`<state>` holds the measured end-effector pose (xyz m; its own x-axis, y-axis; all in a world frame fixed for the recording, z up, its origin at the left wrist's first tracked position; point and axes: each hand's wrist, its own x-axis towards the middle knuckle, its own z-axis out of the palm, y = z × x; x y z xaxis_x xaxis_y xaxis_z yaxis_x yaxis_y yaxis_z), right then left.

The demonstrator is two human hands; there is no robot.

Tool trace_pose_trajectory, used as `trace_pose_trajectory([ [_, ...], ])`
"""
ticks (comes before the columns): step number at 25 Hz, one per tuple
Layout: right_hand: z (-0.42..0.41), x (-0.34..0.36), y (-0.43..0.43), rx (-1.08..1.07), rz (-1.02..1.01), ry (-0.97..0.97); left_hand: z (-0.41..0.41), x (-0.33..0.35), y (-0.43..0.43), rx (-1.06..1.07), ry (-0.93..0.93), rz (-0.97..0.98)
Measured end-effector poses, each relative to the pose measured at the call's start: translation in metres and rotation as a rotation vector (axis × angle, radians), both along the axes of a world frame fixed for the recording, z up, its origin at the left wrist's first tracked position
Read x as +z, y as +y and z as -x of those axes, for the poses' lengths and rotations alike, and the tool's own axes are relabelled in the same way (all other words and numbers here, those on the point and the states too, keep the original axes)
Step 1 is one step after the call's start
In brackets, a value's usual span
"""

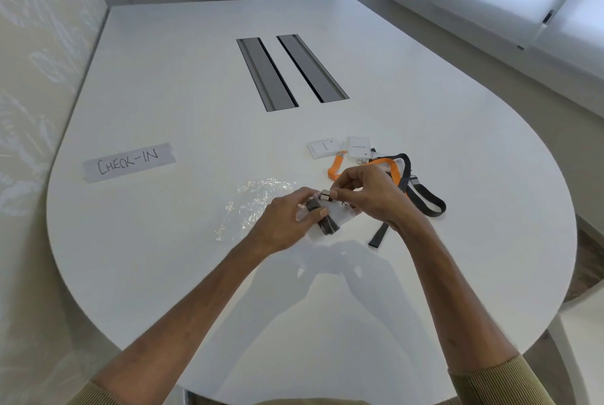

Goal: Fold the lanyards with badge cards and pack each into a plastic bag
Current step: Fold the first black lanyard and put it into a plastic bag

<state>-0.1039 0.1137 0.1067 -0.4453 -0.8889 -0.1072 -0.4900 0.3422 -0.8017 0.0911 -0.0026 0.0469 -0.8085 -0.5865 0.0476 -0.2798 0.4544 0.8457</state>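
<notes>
Folded dark grey fabric lanyard (327,226) sits gathered into a short bundle just above the near middle of the white rounded bench (196,110), held between both hands. The left hand (284,221) grips the bundle from the left, its fingers curled round the layers and the thumb laid across the top. The right hand (369,195) pinches the small metal clasp (326,194) at the bundle's upper end between thumb and forefinger, the other fingers bent loosely above. Something white and flat shows beneath the bundle; whether it is a card or a bag cannot be told. Just left of the hands lie crinkled clear plastic bags (255,205), flat on the bench. Behind the right hand an orange fabric lanyard (336,167) and a loose dark grey lanyard (428,200) lie tangled together, with two white rectangular badge cards (322,149) side by side at their far end. Well to the left a strip of pale tape (129,162) reads "CHECK-IN". Two long dark cable slots (266,74) run along the middle of the bench.
</notes>
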Motion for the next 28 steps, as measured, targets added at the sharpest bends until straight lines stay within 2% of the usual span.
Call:
trace_pose_trajectory([
  [2,0.001,-0.001,0.001,-0.073,0.05,-0.072,-0.003,-0.002,0.002,-0.013,-0.037,0.263],
  [5,0.001,-0.003,0.002,-0.111,0.084,-0.137,-0.003,-0.009,-0.001,-0.109,-0.186,0.479],
  [8,-0.001,-0.005,0.003,-0.097,0.088,-0.22,0.001,-0.015,-0.002,-0.051,-0.143,0.505],
  [13,-0.01,-0.009,0.003,-0.053,0.085,-0.192,0.008,-0.013,0.003,-0.04,-0.039,0.497],
  [15,-0.013,-0.009,0.003,-0.075,0.11,-0.198,0.011,-0.009,0.004,-0.036,-0.022,0.434],
  [18,-0.012,-0.007,0.004,-0.136,0.16,-0.241,0.011,-0.002,0.003,-0.037,-0.01,0.136],
  [21,-0.009,-0.003,0.006,-0.162,0.168,-0.238,0.01,0.001,-0.005,-0.056,0.084,-0.112],
  [26,-0.009,0.003,0.012,-0.097,0.19,-0.053,0.01,0.001,-0.006,0.011,0.211,-0.396],
  [28,-0.009,0.004,0.016,-0.081,0.185,-0.046,0.01,0.001,-0.004,0.033,0.226,-0.445],
])
